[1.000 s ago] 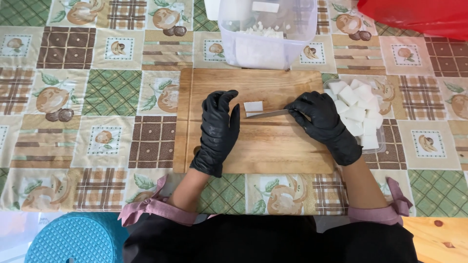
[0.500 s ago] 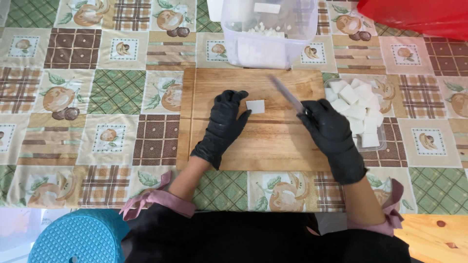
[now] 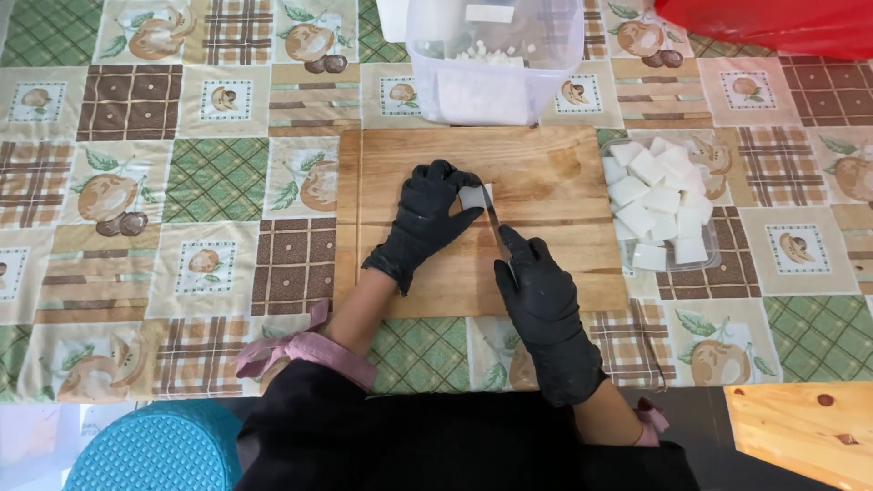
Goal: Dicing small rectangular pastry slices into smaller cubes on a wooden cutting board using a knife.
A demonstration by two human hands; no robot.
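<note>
We see the left hand (image 3: 426, 218), in a black glove, pressed down with its fingertips on a small white block (image 3: 473, 196) that lies on the wooden cutting board (image 3: 564, 173); the fingers curl over the block's near and left side, so only its right part shows beyond them. Just to the right of that grip the blade of a knife (image 3: 494, 218) stands on edge, touching the block's right side, and the right hand (image 3: 544, 305), gloved too, is wrapped tight round the handle, index finger laid along the spine. The handle itself is hidden inside the fist, and we cannot tell how deep the blade has gone. Further right of the knife hand, off the board's edge, a clear tray (image 3: 705, 259) holds a heap of white cubes (image 3: 659, 195). Beyond the fingertips, at the board's far edge, stands a clear plastic container (image 3: 496, 64) with small white bits at the bottom; its top is cut off by the frame, as is a red thing (image 3: 773, 23) at the far right corner. All rests on a patchwork tablecloth (image 3: 182, 182)
</note>
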